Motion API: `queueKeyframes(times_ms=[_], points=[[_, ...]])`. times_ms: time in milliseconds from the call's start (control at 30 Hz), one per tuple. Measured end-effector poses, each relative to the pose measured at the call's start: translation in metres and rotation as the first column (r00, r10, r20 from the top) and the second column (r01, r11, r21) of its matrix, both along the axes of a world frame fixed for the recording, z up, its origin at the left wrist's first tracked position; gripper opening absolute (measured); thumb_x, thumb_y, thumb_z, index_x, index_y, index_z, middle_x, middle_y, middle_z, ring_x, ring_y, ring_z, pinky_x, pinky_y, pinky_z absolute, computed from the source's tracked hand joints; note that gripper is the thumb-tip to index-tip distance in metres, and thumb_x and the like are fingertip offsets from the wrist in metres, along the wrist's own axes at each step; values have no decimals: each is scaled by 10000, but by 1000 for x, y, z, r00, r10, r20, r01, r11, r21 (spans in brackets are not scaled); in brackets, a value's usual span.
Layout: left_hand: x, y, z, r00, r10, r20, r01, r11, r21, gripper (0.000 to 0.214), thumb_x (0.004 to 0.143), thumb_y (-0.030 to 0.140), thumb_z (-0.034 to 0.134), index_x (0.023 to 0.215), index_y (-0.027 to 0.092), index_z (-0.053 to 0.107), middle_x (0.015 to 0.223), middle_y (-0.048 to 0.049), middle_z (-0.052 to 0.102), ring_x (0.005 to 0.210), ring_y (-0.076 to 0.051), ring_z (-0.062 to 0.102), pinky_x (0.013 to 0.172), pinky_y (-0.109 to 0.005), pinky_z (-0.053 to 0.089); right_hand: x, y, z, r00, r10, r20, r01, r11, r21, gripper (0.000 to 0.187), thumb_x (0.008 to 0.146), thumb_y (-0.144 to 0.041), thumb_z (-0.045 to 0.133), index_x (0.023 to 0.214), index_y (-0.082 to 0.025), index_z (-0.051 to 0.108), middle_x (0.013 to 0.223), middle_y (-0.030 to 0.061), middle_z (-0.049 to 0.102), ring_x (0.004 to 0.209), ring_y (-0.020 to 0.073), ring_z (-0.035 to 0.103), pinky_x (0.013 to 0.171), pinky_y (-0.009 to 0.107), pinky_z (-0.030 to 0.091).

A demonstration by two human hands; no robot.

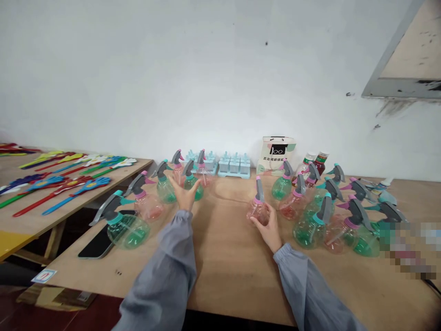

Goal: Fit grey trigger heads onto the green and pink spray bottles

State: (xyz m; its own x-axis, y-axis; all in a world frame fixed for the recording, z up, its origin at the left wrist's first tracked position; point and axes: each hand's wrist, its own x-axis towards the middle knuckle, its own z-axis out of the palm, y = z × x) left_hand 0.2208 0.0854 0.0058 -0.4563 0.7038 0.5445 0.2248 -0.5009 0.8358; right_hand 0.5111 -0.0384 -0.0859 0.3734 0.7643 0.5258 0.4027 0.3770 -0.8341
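Observation:
My right hand (pixel 270 230) is closed around the clear pink body of a spray bottle (pixel 257 210), which stands upright with its pink and grey trigger head on top. On the other side, my left hand (pixel 185 196) is raised with thumb and fingers spread, holding nothing. Just beyond it is a green spray bottle (pixel 199 194), partly hidden by the hand. Several more pink and green bottles stand around it, among them a pink spray bottle (pixel 149 208). Another group crowds the right side, with a green spray bottle (pixel 308 232) at its front.
Light blue ice-pop moulds (pixel 234 166) and a printed paper box (pixel 275 154) stand against the wall. Bottles with red contents (pixel 321 161) are behind the right group. A black phone (pixel 98 243) lies at left. Colourful hand-shaped clappers (pixel 70 184) cover the neighbouring table.

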Motion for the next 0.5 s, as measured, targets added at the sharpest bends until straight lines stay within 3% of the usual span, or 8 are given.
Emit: queueKeyframes(times_ms=[33, 67, 133, 233, 300, 367, 433, 500], points=[[8, -19, -5, 998, 51, 27, -53, 996, 70, 1019, 748, 499, 803, 1530, 165, 241, 1660, -212, 208, 1572, -311, 166, 1265, -420, 230, -1, 0, -1, 1000, -3, 4, 3, 1000, 8, 723, 726, -502, 802, 1308, -214, 483, 1323, 155, 579, 1241, 331, 588, 1070, 562, 483], [18, -38, -9, 1000, 30, -4, -29, 993, 114, 944, 774, 534, 769, 1512, 184, 296, 1639, -197, 270, 1557, -312, 220, 1265, -441, 231, -3, -1, -2, 1000, 3, 5, -3, 1000, 16, 719, 715, -494, 811, 1288, -213, 481, 1296, 151, 583, 1215, 324, 601, 1053, 555, 497], [43, -73, -15, 959, -206, -197, 227, 969, 96, 833, 786, 553, 749, 1461, 207, 404, 1577, -183, 394, 1503, -327, 344, 1247, -488, 266, -9, -3, -5, 999, 51, 10, -51, 998, 28, 710, 715, -471, 813, 1276, -214, 462, 1257, 145, 586, 1155, 303, 632, 1005, 526, 535], [88, -108, -13, 804, -496, -328, 502, 862, -72, 1083, 649, 559, 849, 1527, 198, 327, 1594, -209, 360, 1501, -383, 328, 1223, -539, 292, -24, -12, -5, 985, 167, 39, -168, 984, 52, 658, 767, -432, 778, 1294, -229, 439, 1240, 137, 601, 1103, 270, 659, 954, 478, 573], [114, -117, -8, 785, -537, -309, 520, 842, -144, 1117, 624, 516, 873, 1535, 185, 317, 1563, -219, 396, 1474, -389, 371, 1210, -546, 306, -35, -21, -2, 968, 228, 107, -236, 970, 66, 625, 805, -408, 746, 1317, -236, 432, 1247, 132, 613, 1123, 262, 657, 973, 474, 568], [129, -119, -5, 810, -530, -250, 501, 848, -172, 927, 710, 454, 816, 1489, 182, 394, 1452, -205, 522, 1387, -357, 489, 1172, -529, 362, -40, -33, 6, 949, 233, 211, -253, 965, 70, 648, 818, -400, 735, 1359, -228, 421, 1287, 145, 610, 1190, 276, 635, 1015, 495, 547], [134, -115, -4, 829, -528, -185, 504, 848, -164, 681, 794, 377, 721, 1406, 184, 492, 1338, -179, 614, 1282, -314, 580, 1127, -498, 415, -35, -48, 18, 939, 158, 306, -197, 975, 100, 642, 846, -390, 709, 1394, -220, 422, 1339, 161, 596, 1252, 293, 603, 1041, 515, 529], [129, -111, -4, 824, -549, -137, 532, 834, -143, 540, 803, 308, 667, 1319, 181, 568, 1280, -164, 655, 1218, -288, 619, 1100, -468, 441, -16, -64, 32, 940, -17, 341, -65, 971, 229, 532, 894, -356, 646, 1378, -231, 463, 1349, 153, 594, 1267, 296, 592, 1048, 536, 515]])
